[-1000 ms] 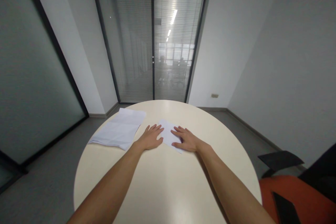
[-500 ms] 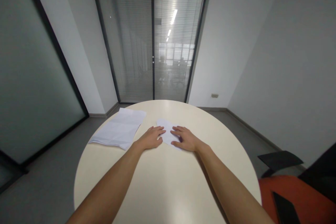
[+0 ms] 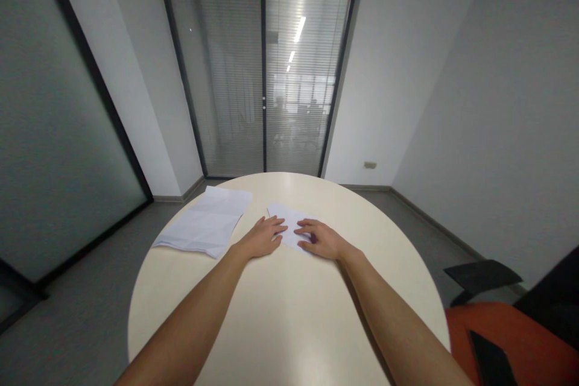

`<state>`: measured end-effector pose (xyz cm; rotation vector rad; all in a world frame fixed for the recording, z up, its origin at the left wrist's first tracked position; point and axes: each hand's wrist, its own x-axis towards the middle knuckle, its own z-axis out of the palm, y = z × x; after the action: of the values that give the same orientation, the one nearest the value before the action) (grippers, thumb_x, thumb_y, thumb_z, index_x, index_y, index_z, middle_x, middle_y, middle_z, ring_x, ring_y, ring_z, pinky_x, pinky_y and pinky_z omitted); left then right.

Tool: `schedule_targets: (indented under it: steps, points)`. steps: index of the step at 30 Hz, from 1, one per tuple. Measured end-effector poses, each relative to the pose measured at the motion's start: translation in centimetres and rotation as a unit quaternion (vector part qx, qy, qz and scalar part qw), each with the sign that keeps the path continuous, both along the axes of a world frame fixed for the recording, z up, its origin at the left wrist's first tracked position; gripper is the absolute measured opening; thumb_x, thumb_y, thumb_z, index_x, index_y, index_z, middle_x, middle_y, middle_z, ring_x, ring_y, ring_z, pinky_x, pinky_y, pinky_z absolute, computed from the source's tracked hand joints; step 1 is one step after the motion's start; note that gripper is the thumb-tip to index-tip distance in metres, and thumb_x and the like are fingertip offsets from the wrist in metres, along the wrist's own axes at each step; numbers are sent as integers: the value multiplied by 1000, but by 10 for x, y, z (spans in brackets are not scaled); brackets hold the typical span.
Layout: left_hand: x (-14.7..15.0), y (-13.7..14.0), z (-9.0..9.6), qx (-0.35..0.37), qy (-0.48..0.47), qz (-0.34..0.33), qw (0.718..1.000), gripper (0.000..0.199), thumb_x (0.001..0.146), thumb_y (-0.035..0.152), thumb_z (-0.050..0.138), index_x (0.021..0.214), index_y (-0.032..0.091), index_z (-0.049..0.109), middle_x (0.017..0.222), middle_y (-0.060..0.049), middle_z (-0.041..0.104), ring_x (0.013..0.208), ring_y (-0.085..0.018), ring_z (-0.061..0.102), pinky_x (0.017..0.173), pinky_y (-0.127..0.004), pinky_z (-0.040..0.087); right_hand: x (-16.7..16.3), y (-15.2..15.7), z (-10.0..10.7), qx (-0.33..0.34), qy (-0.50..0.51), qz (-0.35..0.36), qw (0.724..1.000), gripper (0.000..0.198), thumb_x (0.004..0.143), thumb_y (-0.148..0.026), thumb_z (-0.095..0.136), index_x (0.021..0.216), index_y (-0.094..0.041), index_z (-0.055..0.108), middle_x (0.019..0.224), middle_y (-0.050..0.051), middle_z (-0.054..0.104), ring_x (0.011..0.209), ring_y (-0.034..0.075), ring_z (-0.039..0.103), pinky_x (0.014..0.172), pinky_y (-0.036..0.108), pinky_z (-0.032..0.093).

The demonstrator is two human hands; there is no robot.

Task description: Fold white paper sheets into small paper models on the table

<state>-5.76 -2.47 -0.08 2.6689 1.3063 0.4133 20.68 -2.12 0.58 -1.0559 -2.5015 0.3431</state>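
A small piece of white paper (image 3: 289,234) lies on the round table between my two hands. My left hand (image 3: 265,236) rests flat on its left side, fingers stretched out and pointing right. Over the paper's right side is my right hand (image 3: 320,239), its fingers spread and a little bent, the tips at the paper. Neither hand is gripping anything. Parts of the paper are hidden beneath the fingers.
A stack of larger white sheets (image 3: 205,220) with crease lines lies at the table's left. The cream round table (image 3: 280,313) has its far edge near a glass partition with blinds (image 3: 217,72). An orange chair (image 3: 497,338) with black armrests stands at right.
The small paper has turned or opened slightly, with more of it showing behind the right fingers. My right hand's fingers are bent a little more; my left hand has barely moved.
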Motion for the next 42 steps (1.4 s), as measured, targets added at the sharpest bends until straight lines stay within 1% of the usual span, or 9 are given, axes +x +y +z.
schedule_targets:
  steps: [4,8,12,15,18,22,27,34,42]
  points:
    - [2,1,1,31,-30,-17,999,43,96,27,46,134,22,65,143,-8,59,134,-25,51,119,-42,34,-2,0,1,-7,17,-8,1000,39,88,-45,63,119,-25,75,136,10,65,132,29,55,115,46,40]
    - [2,0,2,20,-60,-25,998,41,97,29,46,131,21,67,140,-8,62,130,-23,55,116,-36,39,-4,-1,3,-27,17,-12,999,38,86,-42,65,118,-23,75,134,10,67,129,29,57,113,45,42]
    - [-1,-2,3,5,-53,-22,998,48,94,45,54,134,20,65,145,-9,58,136,-25,50,119,-36,36,-3,-2,5,-29,40,-7,999,31,84,-39,68,110,-24,76,131,9,68,120,28,63,107,44,46]
    - [-1,-2,3,-5,-50,-19,999,52,92,51,58,133,20,65,148,-8,56,139,-26,49,119,-37,36,-1,-1,4,-27,52,-11,998,29,84,-41,69,104,-21,76,129,11,69,119,29,63,106,43,46]
    - [-1,-1,4,-12,-53,-17,998,47,93,50,57,129,21,68,147,-8,58,139,-26,50,117,-37,37,0,1,1,-21,59,-14,998,28,83,-42,70,100,-21,77,126,12,70,121,29,61,106,43,46]
    - [0,-1,6,-14,-56,-19,998,44,93,48,59,124,19,70,145,-9,59,138,-26,50,117,-36,38,1,2,2,-21,62,-16,998,25,85,-41,67,96,-22,79,120,10,73,112,28,65,99,41,50]
    - [1,-2,7,-8,-59,-19,998,40,93,47,60,119,19,71,145,-10,59,137,-25,51,117,-36,38,6,3,7,-16,55,-18,998,25,89,-37,61,93,-21,80,111,10,76,105,26,67,97,38,50]
    - [1,-1,5,-4,-80,-24,997,37,92,43,62,116,17,73,142,-13,61,135,-28,53,115,-40,39,8,4,5,-3,57,2,998,20,87,-26,64,97,-22,81,111,8,75,103,24,68,96,36,50]
    - [-1,0,2,15,-101,-29,994,33,95,42,59,113,19,74,141,-11,59,125,-25,59,111,-35,44,2,-1,7,-15,59,-4,998,21,84,-21,65,96,-24,82,113,8,74,98,22,69,88,32,52]
